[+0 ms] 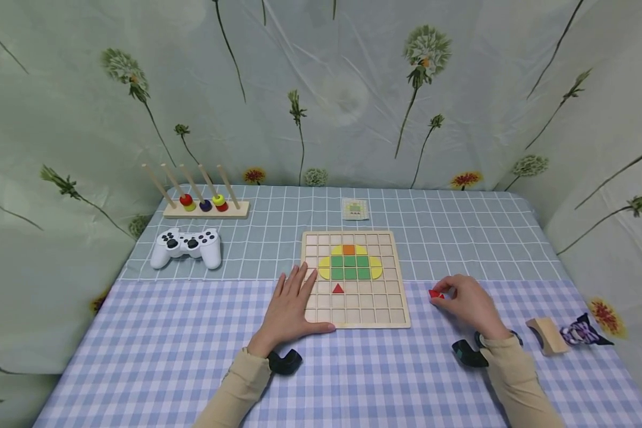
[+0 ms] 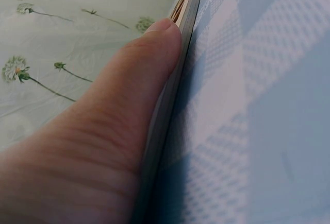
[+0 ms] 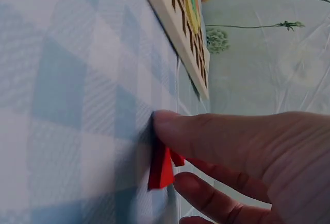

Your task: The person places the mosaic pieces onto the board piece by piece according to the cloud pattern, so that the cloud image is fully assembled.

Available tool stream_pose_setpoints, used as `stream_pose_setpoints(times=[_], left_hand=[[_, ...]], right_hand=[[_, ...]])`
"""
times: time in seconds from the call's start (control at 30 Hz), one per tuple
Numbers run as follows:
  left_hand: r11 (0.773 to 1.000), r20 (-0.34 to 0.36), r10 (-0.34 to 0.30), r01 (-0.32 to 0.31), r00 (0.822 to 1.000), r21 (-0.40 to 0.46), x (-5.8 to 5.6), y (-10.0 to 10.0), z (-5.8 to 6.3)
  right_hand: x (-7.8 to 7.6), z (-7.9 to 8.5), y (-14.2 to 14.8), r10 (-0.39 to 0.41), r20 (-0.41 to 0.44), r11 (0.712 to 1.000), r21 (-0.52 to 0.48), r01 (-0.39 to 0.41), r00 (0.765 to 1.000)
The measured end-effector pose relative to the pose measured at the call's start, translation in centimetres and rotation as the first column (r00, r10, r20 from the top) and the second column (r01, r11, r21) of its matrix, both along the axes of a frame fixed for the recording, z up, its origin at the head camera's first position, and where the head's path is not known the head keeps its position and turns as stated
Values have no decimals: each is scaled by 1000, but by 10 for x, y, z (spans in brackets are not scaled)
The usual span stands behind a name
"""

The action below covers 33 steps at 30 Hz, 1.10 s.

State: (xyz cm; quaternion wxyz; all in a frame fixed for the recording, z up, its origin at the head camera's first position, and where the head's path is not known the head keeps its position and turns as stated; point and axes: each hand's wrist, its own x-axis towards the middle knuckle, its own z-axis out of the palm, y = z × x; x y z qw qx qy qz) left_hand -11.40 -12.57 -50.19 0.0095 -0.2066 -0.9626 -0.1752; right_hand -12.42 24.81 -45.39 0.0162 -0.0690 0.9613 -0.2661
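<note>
A square wooden grid board (image 1: 374, 302) lies in the middle of the table. Green squares (image 1: 350, 267), yellow rounded pieces (image 1: 377, 268) and an orange square (image 1: 348, 249) form a shape on it, with one red triangle (image 1: 338, 289) below. Fingers spread, my left hand (image 1: 291, 309) rests on the board's left side, its thumb along the near edge. To the right of the board, my right hand (image 1: 468, 302) pinches small red pieces (image 3: 162, 170) between thumb and fingers, close over the checked cloth. The thumb partly hides them.
Behind the board lies a small pattern card (image 1: 355, 209). A white game controller (image 1: 186, 246) and a peg stand with coloured beads (image 1: 205, 213) are at the back left. At the right lie an arched wooden block (image 1: 548, 336) and a purple-and-black patterned item (image 1: 583, 331).
</note>
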Motion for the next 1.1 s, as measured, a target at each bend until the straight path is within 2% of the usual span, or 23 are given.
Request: stream_pose_setpoints(times=[0.23,0.37,0.5,0.6,0.83,1.0,1.1], left_hand=[[1000,5,-3,3,1000,0,0,0,-1],[1000,9,-1,1,1000,-1,0,0,-2],[1000,-4,1,-1,1000,2,-1,-2,-3],[1000,-9,3,-3,1000,-1,-1,-3,-4],[1000,-7,2,-2,1000,4,0,-2,-2],[1000,-3,3,-3,1000,-8,0,-1,-1],[1000,-3,0,0,1000,-5,0,0,0]], right_hand=[[-4,0,-6,20,-27,998,-63,-22,999],[-4,-1,-13,17,-75,995,-98,-24,997],[-7,-1,-25,-11,-117,992,-130,-4,993],[-11,0,-39,-18,-112,985,-171,-2,994],[-20,2,-78,64,-56,964,-254,-76,996],[-24,1,-105,145,-49,953,-262,-153,988],[-25,0,-117,169,-32,952,-255,-171,985]])
